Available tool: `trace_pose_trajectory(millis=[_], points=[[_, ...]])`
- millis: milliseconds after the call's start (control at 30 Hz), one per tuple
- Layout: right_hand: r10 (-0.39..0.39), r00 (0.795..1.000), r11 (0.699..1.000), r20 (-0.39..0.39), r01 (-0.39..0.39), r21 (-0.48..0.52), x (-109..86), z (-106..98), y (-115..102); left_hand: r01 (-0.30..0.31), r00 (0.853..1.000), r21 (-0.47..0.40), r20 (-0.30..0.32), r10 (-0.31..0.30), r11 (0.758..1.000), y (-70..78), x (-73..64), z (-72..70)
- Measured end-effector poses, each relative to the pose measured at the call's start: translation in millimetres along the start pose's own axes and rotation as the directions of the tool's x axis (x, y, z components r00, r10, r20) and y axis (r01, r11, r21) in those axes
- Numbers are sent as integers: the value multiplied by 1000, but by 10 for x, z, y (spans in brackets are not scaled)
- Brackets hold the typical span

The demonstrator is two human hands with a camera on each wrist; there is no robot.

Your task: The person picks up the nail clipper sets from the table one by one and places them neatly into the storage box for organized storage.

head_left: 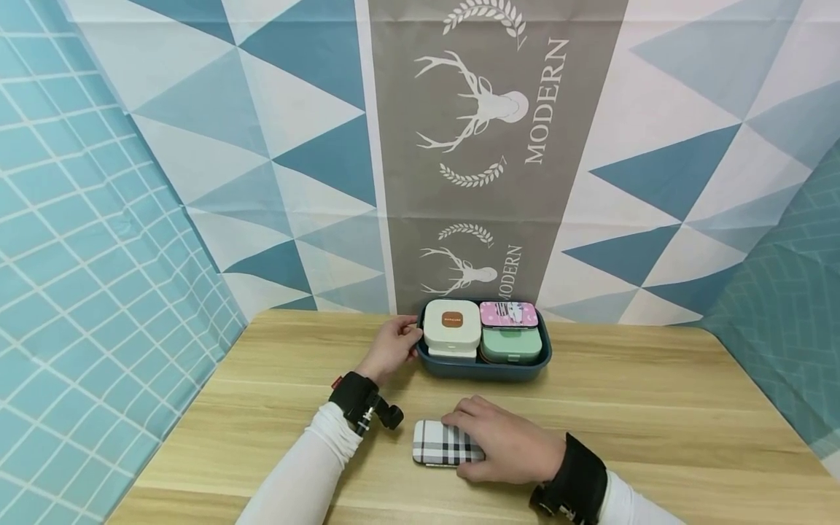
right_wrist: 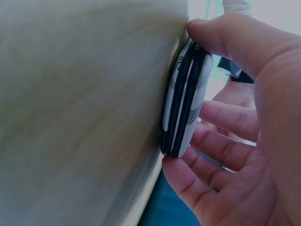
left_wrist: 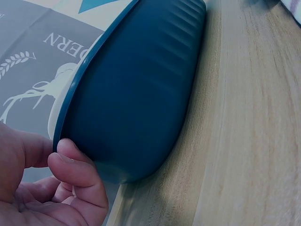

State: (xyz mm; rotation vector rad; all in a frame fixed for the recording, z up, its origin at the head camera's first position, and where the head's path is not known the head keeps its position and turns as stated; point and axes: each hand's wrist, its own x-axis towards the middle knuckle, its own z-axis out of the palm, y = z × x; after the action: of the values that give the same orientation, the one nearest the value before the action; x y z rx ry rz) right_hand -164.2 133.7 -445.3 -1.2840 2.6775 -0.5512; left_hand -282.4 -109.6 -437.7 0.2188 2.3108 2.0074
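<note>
Near the table's back edge stands a dark blue plastic basin (head_left: 484, 371) with small cases inside. My left hand (head_left: 389, 348) pinches its left rim; the left wrist view shows the thumb and fingers at the rim of the basin (left_wrist: 131, 94). A flat black-and-white plaid case (head_left: 434, 441) lies on the table in front. My right hand (head_left: 510, 441) grips its right end. Up close in the right wrist view, the thumb and fingertips hold opposite edges of the case (right_wrist: 200, 89), and a dark seam runs along its side.
Inside the basin, a cream case (head_left: 453, 337) with a brown label sits at the left. A pink patterned case (head_left: 508, 314) and a light green case (head_left: 512, 344) are at the right. Behind the wooden table (head_left: 656, 408) hangs a patterned cloth backdrop (head_left: 308, 168).
</note>
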Motion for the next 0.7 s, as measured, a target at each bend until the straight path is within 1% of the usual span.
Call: trace_pose_trajectory(millis=[133, 433, 700], points=[[-5, 1000, 1000, -4, 5, -6, 4, -5, -14, 0, 1000, -4, 1, 0, 1000, 8, 8, -3], [2, 1000, 1000, 15, -2, 6, 7, -11, -6, 7, 1000, -1, 4, -7, 1000, -11, 17, -2], [-1, 1000, 1000, 8, 1, -3, 3, -3, -7, 6, 1000, 2, -4, -6, 1000, 4, 19, 13]])
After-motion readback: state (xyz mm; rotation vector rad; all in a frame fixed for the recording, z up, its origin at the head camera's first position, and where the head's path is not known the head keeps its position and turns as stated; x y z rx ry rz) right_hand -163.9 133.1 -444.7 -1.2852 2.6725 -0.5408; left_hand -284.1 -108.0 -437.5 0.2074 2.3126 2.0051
